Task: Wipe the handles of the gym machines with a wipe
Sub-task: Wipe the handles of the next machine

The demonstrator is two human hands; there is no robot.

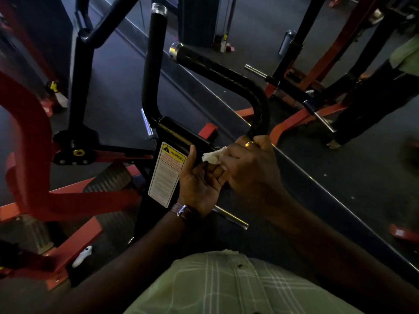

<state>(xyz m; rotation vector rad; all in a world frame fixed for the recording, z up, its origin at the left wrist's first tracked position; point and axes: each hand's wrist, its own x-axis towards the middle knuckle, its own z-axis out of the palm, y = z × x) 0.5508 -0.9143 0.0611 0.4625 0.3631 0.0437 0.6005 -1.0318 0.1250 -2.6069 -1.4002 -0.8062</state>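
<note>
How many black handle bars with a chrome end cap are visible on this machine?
2. One upright handle stands behind the warning label. One bent handle curves down to the right hand, which holds the wipe. Others may be hidden.

A crumpled white wipe (213, 156) sits at the base of the curved black padded machine handle (229, 78) — chrome-capped at its upper end — beside a straight upright black handle (156, 57).

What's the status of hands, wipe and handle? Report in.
Right hand gripping the wipe at the base of the curved handle. Left hand open, fingers meeting the right. Nothing blocking the handle.
</note>
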